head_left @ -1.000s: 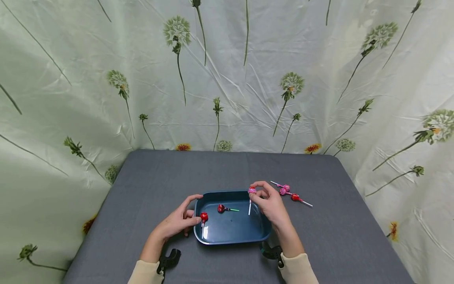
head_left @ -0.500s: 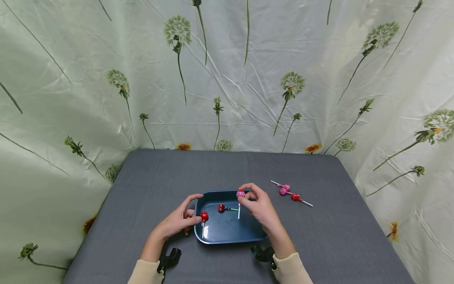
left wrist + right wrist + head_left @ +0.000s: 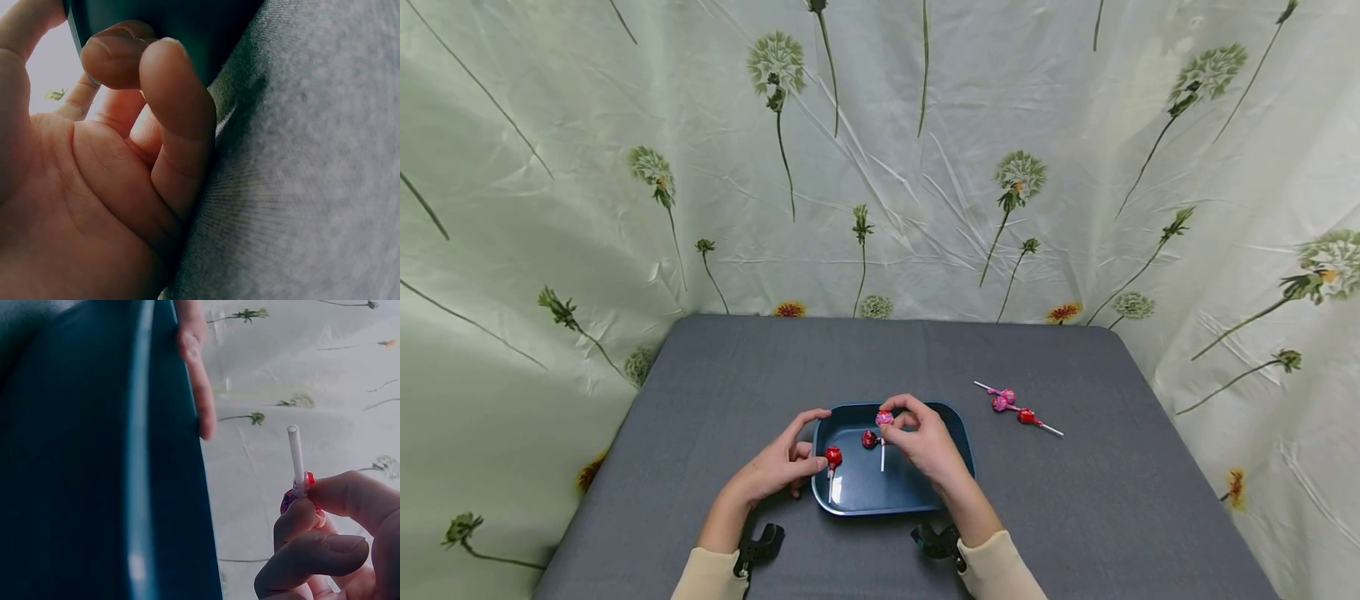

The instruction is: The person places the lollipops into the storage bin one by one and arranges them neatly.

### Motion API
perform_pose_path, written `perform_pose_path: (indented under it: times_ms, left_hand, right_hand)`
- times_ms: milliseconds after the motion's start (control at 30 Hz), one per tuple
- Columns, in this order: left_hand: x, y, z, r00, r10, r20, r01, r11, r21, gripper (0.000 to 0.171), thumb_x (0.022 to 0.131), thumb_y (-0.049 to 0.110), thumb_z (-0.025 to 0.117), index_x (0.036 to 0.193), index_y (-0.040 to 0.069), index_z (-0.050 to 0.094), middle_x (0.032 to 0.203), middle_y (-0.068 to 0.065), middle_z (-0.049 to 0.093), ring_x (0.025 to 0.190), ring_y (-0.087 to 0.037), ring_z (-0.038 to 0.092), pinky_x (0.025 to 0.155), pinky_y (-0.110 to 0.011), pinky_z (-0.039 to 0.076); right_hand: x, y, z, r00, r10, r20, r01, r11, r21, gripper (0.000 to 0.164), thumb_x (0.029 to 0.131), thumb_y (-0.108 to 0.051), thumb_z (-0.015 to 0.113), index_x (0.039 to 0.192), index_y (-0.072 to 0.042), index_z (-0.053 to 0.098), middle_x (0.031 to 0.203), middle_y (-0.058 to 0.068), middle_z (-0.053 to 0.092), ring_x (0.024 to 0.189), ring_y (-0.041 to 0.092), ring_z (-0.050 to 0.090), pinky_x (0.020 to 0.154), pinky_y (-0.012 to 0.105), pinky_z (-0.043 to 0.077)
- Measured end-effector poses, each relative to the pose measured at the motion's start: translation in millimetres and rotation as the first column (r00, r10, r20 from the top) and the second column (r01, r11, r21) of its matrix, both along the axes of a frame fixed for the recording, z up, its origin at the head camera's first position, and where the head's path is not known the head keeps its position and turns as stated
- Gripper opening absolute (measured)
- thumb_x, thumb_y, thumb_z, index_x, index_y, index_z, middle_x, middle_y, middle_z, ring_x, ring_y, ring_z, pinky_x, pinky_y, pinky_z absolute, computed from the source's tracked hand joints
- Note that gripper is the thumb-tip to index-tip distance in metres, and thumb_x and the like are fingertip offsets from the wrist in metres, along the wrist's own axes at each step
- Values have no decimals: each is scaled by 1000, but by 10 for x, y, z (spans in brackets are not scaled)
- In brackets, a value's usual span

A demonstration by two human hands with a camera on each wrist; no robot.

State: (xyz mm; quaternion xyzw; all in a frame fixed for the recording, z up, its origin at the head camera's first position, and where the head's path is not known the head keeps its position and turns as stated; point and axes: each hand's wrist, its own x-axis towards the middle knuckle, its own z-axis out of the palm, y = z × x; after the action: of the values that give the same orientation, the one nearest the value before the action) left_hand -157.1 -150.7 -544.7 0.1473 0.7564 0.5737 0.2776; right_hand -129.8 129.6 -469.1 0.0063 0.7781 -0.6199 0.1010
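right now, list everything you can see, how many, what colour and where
tray: 1, dark blue, on the table between the hands
held lollipop: 1, pink and red, over the tray, stick down
red lollipop: 1, red, tray's left end
dark lollipop: 1, dark red, towards the tray's middle
pink lollipops: 2, pink, table, right of the tray
loose red lollipop: 1, red, beside the pink pair
table: 1, grey, under the tray
backdrop: pale with printed flowers, behind the table
sleeves: 2, cream, forearms
wrist pieces: 2, black, near the cuffs
left hand: 1, holding the tray's left edge
right hand: 1, pinching the held lollipop
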Motion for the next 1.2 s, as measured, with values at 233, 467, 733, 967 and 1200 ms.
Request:
perform_pose_path:
  times_ms: [233, 467, 733, 967, 1200]
  left_hand:
    - [3, 3, 1, 1000, 3, 8, -3, 1000, 1, 77, 102, 29, 71, 162, 29, 25, 79, -1, 61, 59, -16, 52, 58, -33, 52]
    - [4, 0, 0, 1000, -8, -5, 8, 1000, 9, 75, 103, 27, 70, 163, 27, 24, 79, -1, 60, 59, -15, 52, 57, -32, 52]
    - [-2, 1, 7, 1000, -12, 3, 12, 1000, 21, 75, 103, 26, 70, 163, 26, 24, 79, -2, 61, 58, -14, 51, 57, -32, 52]
    - [-7, -6, 4, 1000, -15, 10, 15, 999, 36, 75, 103, 26, 70, 163, 26, 24, 79, -1, 61, 58, -14, 51, 57, -32, 52]
    - [-13, -16, 0, 1000, -23, -2, 23, 999, 40, 74, 104, 26, 68, 163, 26, 23, 79, -2, 59, 57, -13, 51, 57, -32, 52]
  right_hand:
    - [-15, -100, -96, 999, 52, 4, -52, 999, -4, 28, 99, -16, 73, 125, -8, 66, 76, -4, 58, 56, 13, 41, 52, 23, 34]
    - [-19, -196, -183, 996, 88, 7, -87, 996, -21, 26, 98, -16, 73, 123, -8, 66, 79, 10, 64, 56, 13, 43, 53, 23, 36]
    - [-42, -298, -293, 991, 133, 20, -133, 991, -1, 25, 98, -14, 73, 121, -9, 65, 71, -4, 57, 55, 11, 43, 53, 23, 37]
    - [-64, -388, -343, 983, 175, 53, -177, 983, 47, 24, 96, -13, 73, 120, -12, 66, 71, -4, 58, 54, 10, 45, 53, 22, 37]
    - [-66, -443, -371, 978, 190, 84, -198, 975, 97, 22, 95, -10, 74, 116, -11, 66, 68, -2, 56, 51, 10, 45, 51, 22, 36]
